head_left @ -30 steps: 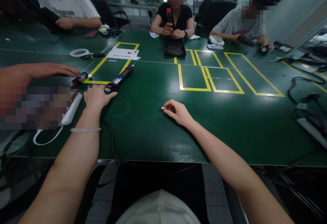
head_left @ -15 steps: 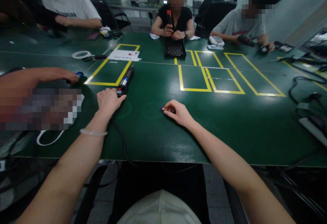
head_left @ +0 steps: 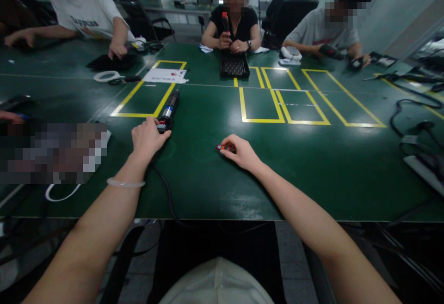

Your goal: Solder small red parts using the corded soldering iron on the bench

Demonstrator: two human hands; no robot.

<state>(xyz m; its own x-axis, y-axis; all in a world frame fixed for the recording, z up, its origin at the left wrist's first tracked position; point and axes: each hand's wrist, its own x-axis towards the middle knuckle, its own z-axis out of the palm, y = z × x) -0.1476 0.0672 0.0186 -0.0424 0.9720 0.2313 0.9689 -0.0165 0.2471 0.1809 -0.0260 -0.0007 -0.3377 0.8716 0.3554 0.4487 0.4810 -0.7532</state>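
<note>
Your left hand (head_left: 147, 138) closes round the near end of the tool (head_left: 169, 110), thumb on its right side; the fingers' undersides are hidden. Tool dark, with a blue and silver band, lying lengthwise away from you, thin tip pointing to the far side of the table (head_left: 312, 165). It sits just right of a yellow tape frame (head_left: 135, 115), its far end by the frame's right edge. Clear bracelet (head_left: 126, 183) on your left wrist. Black cord (head_left: 165, 184) runs from below that hand to the table's near edge. Your right hand (head_left: 241, 150), well apart from the left, pinches a small red-orange piece (head_left: 227, 147) between thumb and fingers, low over the table or on it, cannot tell which; one end sticks out leftward, the rest is hidden by the fingers. Beyond the tool, white paper (head_left: 164, 76) overlaps the frame; a white ring (head_left: 106, 76) with dark handle lies left of it. Across from you, a person in black grips a red-topped item (head_left: 225, 21) behind a black tray (head_left: 235, 75). More tape frames (head_left: 263, 121) lie to the right of the tool.
</note>
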